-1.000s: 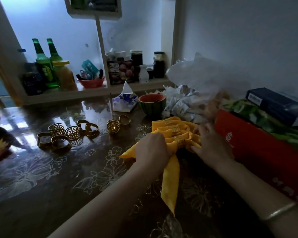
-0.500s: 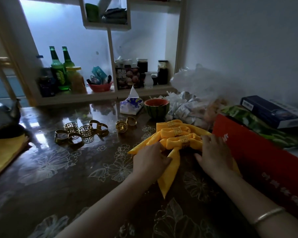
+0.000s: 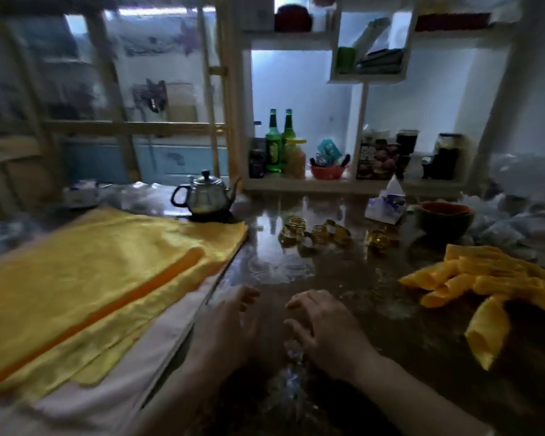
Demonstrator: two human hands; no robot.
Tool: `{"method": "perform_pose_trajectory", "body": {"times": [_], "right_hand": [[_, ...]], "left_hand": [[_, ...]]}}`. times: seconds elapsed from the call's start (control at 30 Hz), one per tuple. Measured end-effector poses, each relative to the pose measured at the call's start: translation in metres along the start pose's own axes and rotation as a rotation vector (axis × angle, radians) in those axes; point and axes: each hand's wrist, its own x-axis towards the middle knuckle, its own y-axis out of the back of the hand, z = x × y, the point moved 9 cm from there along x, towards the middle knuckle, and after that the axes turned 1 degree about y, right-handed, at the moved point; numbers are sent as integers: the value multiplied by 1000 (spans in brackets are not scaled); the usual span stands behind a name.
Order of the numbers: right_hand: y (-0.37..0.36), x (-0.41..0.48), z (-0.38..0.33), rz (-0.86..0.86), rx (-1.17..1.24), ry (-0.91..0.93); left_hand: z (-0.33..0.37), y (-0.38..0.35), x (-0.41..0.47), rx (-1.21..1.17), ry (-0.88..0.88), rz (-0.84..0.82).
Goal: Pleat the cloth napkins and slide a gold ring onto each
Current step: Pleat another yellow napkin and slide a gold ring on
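I see the left hand and right hand apart, fingers loosely curled, holding nothing above the table — between napkins, I judge. Pleated napkins lie to their right, gold rings beyond them; the next move calls for reaching left to the flat yellow napkin stack.

Rings between flat and pleated napkins

Home dining corner: glossy table, teapot, shelf with bottles, jars
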Motion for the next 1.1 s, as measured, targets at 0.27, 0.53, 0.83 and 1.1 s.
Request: {"method": "perform_pose_trajectory", "body": {"times": [0.27, 0.53, 0.83, 1.1], "right_hand": [[-70, 67, -132, -140, 71, 229], [-105, 102, -177, -178, -10, 339], [-101, 127, -166, -45, 3, 321], [-84, 132, -143, -1, 121, 268]], "left_hand": [[-139, 130, -50, 251, 224, 35], [-184, 146, -57, 323, 123, -139], [-190, 172, -35, 142, 216, 19], [-171, 171, -22, 125, 137, -11]]}}
